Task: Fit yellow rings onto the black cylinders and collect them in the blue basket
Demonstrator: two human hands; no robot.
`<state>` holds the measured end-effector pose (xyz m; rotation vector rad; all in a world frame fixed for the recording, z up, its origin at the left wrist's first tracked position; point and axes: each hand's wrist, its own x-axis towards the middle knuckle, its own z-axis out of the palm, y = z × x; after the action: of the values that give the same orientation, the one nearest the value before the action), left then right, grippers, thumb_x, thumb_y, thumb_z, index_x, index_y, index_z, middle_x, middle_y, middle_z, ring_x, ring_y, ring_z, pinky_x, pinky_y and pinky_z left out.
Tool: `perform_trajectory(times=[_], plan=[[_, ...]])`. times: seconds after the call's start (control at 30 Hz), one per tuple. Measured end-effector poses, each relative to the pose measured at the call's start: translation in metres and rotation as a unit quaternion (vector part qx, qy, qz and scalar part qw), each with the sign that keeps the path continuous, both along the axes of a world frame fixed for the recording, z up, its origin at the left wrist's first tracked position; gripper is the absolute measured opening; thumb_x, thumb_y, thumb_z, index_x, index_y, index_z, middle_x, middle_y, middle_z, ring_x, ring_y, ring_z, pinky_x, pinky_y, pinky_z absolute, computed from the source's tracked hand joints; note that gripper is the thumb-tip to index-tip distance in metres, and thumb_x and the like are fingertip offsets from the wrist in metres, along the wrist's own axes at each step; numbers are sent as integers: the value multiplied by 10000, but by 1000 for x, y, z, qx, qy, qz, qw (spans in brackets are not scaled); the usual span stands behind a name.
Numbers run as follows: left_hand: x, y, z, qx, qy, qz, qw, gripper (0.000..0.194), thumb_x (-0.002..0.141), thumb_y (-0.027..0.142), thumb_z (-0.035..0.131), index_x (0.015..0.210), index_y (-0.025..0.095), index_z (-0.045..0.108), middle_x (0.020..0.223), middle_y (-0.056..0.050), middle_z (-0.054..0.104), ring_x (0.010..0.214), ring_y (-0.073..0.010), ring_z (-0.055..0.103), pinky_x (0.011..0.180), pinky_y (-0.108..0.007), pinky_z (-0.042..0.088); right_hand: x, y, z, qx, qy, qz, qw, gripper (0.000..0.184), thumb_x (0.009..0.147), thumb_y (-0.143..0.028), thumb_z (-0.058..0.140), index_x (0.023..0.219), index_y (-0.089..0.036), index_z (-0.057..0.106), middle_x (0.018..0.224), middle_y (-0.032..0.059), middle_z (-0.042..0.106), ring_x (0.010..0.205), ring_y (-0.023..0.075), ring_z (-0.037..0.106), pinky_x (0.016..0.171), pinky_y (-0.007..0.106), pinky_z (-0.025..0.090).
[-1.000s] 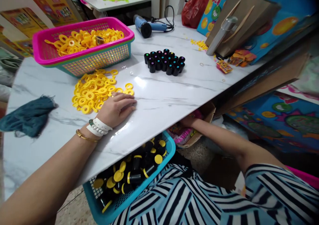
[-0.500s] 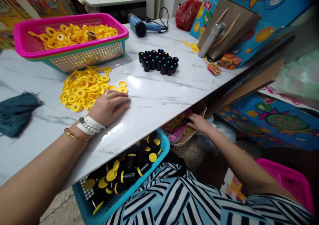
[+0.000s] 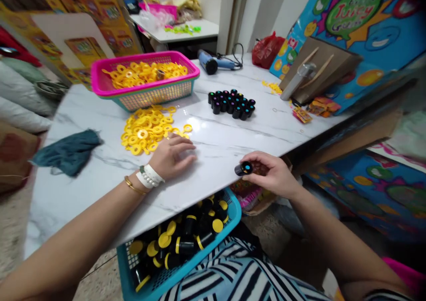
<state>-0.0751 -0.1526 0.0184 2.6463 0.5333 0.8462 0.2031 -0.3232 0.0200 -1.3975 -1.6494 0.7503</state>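
Observation:
Between the thumb and fingers of my right hand (image 3: 271,173) is a small black cylinder (image 3: 244,168) with a blue dot inside its end, held over the table's front edge. My left hand (image 3: 175,156) rests on the tabletop with its fingers apart and holds nothing. Just beyond it lies a loose pile of yellow plastic rings (image 3: 146,130). A cluster of black cylinders (image 3: 231,103) with coloured dots stands upright farther back on the white marbled table (image 3: 213,145).
A pink-rimmed basket (image 3: 144,88) of yellow rings stands at the back left. Below the front edge sits a blue basket (image 3: 234,207) of black containers with yellow lids, beside an open carton (image 3: 259,207). A blue heat gun (image 3: 216,63), dark cloth (image 3: 69,152) and paper bag (image 3: 319,70) lie around.
My right hand has come up out of the carton beneath the table edge, bringing a black cylinder. My left hand stays by the yellow rings. The view has shifted to the left and up.

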Motion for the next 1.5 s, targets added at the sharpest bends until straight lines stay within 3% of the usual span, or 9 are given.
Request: perform_trajectory(times=[0.13, 0.37, 0.47, 0.57, 0.67, 0.93, 1.07, 1.23, 1.5], plan=[[3, -26, 3, -100, -2, -12, 995, 529, 743, 472, 737, 1153, 154, 629, 1077, -121, 683, 972, -231, 634, 859, -367, 518, -47, 49, 1, 57, -81, 41, 994, 275, 773, -206, 710, 1041, -210, 647, 887, 30, 658, 727, 153, 607, 685, 282, 504], [5, -21, -7, -166, 25, 77, 983, 267, 751, 223, 676, 1013, 173, 665, 854, -36, 678, 775, -168, 613, 711, -275, 479, -55, 119, 7, -78, -86, 155, 981, 256, 832, -219, 584, 1080, -180, 635, 821, 21, 701, 615, 129, 628, 586, 245, 502], [3, -18, -6, -160, 18, 68, 985, 276, 735, 178, 632, 1010, 171, 655, 840, -30, 667, 755, -163, 596, 708, -280, 472, -52, 164, 20, 9, -166, 102, 981, 226, 838, -273, 603, 1025, -179, 686, 902, 54, 704, 632, 132, 626, 603, 255, 495], [3, -17, -6, -153, 7, 41, 987, 287, 722, 146, 597, 1005, 171, 636, 887, -45, 664, 797, -169, 593, 750, -298, 477, -62, 205, 20, 83, -240, 164, 953, 278, 810, -268, 656, 1078, -208, 700, 1147, 81, 636, 721, 129, 638, 744, 283, 512], [3, -17, -5, -167, 9, 32, 985, 281, 703, 142, 595, 980, 175, 628, 876, -42, 656, 799, -170, 590, 756, -304, 484, -71, 222, 15, 90, -308, 209, 924, 180, 823, -253, 651, 977, -194, 721, 1026, 69, 642, 741, 143, 628, 791, 289, 500], [4, -18, -5, -147, 46, 33, 988, 263, 739, 221, 626, 996, 169, 640, 882, -56, 641, 824, -188, 583, 770, -319, 487, -55, 164, 26, 56, -538, 174, 823, 213, 870, -146, 513, 1031, -133, 651, 1003, 141, 630, 779, 231, 634, 662, 310, 473], [6, -19, -9, -149, 37, 55, 987, 239, 751, 284, 663, 958, 166, 638, 989, -88, 657, 915, -221, 604, 835, -360, 501, -28, 139, 31, 37, -441, 233, 866, 200, 868, -291, 606, 1036, -184, 623, 1075, 111, 602, 854, 218, 626, 764, 324, 514], [6, -21, -13, -148, 13, 121, 982, 234, 752, 295, 679, 935, 165, 613, 1353, -139, 552, 1092, -276, 576, 961, -449, 476, -10, 91, 17, 19, -371, 229, 900, 592, 760, -463, 743, 1262, -218, 547, 1215, 146, 544, 1014, 277, 611, 862, 404, 547], [8, -26, -5, -109, 62, 156, 980, 198, 750, 318, 646, 868, 162, 617, 901, -85, 619, 838, -228, 570, 756, -369, 487, -46, 14, 6, 78, -226, 245, 939, 421, 870, -132, 604, 1253, -307, 596, 954, 76, 717, 812, 226, 684, 696, 341, 590]])
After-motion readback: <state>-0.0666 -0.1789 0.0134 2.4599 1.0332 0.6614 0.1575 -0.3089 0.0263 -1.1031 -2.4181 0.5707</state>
